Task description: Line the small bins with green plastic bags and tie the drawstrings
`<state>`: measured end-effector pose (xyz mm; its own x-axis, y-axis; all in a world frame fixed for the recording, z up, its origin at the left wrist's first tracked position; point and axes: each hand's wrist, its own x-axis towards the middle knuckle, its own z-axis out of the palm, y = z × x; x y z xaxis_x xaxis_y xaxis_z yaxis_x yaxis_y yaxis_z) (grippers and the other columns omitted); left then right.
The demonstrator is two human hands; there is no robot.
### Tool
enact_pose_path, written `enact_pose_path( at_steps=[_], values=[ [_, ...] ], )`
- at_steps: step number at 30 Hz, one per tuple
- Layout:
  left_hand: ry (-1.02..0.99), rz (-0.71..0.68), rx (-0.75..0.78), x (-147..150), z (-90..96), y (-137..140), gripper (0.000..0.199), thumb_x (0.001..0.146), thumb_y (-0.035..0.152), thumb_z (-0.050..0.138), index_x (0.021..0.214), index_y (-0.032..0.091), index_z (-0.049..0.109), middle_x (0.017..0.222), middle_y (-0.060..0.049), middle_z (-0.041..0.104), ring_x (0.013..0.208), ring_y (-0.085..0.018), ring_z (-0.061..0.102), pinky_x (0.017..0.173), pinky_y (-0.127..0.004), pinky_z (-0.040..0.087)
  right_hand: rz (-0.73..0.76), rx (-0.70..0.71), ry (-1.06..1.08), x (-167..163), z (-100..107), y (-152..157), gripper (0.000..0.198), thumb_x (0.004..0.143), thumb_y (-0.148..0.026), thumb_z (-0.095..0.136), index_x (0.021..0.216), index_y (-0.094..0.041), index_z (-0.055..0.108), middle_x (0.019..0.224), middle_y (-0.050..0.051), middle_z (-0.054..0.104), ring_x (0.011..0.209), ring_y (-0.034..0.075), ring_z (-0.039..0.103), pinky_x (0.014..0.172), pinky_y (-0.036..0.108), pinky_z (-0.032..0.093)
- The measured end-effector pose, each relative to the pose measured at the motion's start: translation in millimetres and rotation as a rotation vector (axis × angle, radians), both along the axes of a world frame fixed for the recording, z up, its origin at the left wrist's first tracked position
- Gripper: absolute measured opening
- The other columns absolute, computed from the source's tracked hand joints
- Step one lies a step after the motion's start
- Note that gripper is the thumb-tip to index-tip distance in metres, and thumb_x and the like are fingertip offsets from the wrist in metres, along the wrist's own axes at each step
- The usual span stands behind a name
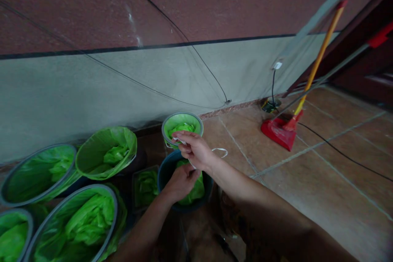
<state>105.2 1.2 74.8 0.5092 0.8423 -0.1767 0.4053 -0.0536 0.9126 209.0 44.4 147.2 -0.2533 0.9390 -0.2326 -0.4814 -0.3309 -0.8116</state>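
A thin white string [221,150] trails out to the right past my wrist. My right hand [195,149] is closed in a pinch on it, and a white bit shows at the fingertips. Just below, my left hand [180,185] is closed too, with the string running down into its fingers. Both hands are over a dark blue bucket [162,188], which has a green plastic bag [196,192] inside, partly hidden by my hands. Right behind my fingers stands a smaller bin [167,119] with a green liner.
Several bins with green plastic liners, among them a large grey-rimmed bin [114,208], crowd the left. A low square container [144,188] sits beside the bucket. A red dustpan [281,131] and a yellow-handled broom [319,57] stand right. Black cable [340,151] crosses the tiled floor.
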Motion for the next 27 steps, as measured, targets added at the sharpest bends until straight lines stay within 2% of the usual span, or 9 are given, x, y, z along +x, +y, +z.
enact_pose_path(
  at_steps=[2,5,8,11,14,19,22,25,27],
  values=[
    [-0.006,0.076,-0.032,-1,-1.3,1,0.032,0.084,0.041,0.047,0.064,0.020,0.059,0.053,0.003,0.043,0.053,-0.013,0.036,0.055,-0.027,0.028,-0.006,0.028,-0.112,1,-9,2,0.042,0.069,-0.050,0.076,0.094,-0.018,0.064,0.084,0.000,0.063,0.053,0.005,0.038,0.044,0.019,0.026],
    [-0.032,0.202,-0.109,-7,-4.9,8,0.037,0.083,0.048,0.049,0.059,0.020,0.055,0.051,0.003,0.041,0.050,-0.012,0.034,0.052,-0.027,0.026,0.009,0.116,-0.486,9,-28,4,0.044,0.076,-0.052,0.073,0.104,-0.020,0.063,0.084,0.002,0.064,0.066,0.011,0.053,0.057,0.023,0.040],
    [-0.068,0.293,-0.127,-18,-6.0,16,0.041,0.080,0.053,0.051,0.054,0.021,0.048,0.051,0.003,0.041,0.050,-0.012,0.034,0.052,-0.027,0.026,0.229,0.265,-0.835,23,-46,4,0.032,0.086,-0.051,0.064,0.090,-0.019,0.065,0.073,0.001,0.062,0.068,0.014,0.054,0.062,0.025,0.041],
    [-0.124,0.337,-0.126,-26,-2.7,19,0.043,0.080,0.054,0.052,0.055,0.020,0.050,0.053,0.002,0.044,0.054,-0.012,0.038,0.054,-0.026,0.029,0.416,0.430,-1.014,35,-51,3,0.025,0.089,-0.043,0.061,0.083,-0.019,0.068,0.072,0.000,0.063,0.068,0.013,0.053,0.064,0.024,0.040],
    [-0.143,0.362,-0.163,-31,2.8,19,0.046,0.079,0.057,0.054,0.054,0.019,0.054,0.052,0.002,0.046,0.054,-0.012,0.040,0.056,-0.026,0.030,0.495,0.500,-1.110,40,-42,2,0.018,0.088,-0.032,0.061,0.082,-0.018,0.071,0.068,-0.001,0.063,0.065,0.012,0.052,0.062,0.023,0.037],
    [-0.183,0.451,-0.217,-37,7.6,21,0.041,0.072,0.055,0.065,0.063,0.016,0.069,0.061,-0.003,0.063,0.058,-0.014,0.049,0.060,-0.027,0.036,0.518,0.422,-1.182,47,-22,6,0.020,0.083,-0.016,0.057,0.070,-0.016,0.072,0.058,-0.002,0.059,0.054,0.009,0.047,0.055,0.022,0.032],
    [-0.186,0.468,-0.218,-41,6.6,24,0.034,0.064,0.047,0.073,0.075,0.015,0.076,0.068,-0.005,0.070,0.061,-0.015,0.055,0.062,-0.027,0.040,0.661,0.394,-1.184,54,-17,6,0.016,0.079,-0.016,0.060,0.072,-0.017,0.074,0.057,-0.003,0.061,0.053,0.009,0.048,0.052,0.021,0.031],
    [-0.110,0.413,-0.143,-44,6.7,27,0.025,0.063,0.035,0.073,0.079,0.017,0.078,0.068,-0.003,0.073,0.063,-0.017,0.061,0.064,-0.028,0.045,0.798,0.377,-1.169,60,-20,3,0.013,0.076,-0.019,0.064,0.068,-0.018,0.074,0.054,-0.003,0.060,0.050,0.009,0.049,0.050,0.020,0.030],
    [-0.047,0.325,-0.062,-45,8.4,28,0.019,0.066,0.030,0.070,0.079,0.019,0.078,0.073,-0.003,0.075,0.069,-0.020,0.066,0.070,-0.030,0.049,0.788,0.412,-1.186,61,-24,2,0.013,0.076,-0.020,0.065,0.065,-0.018,0.073,0.054,-0.003,0.061,0.050,0.008,0.047,0.051,0.021,0.031]
  ],
)
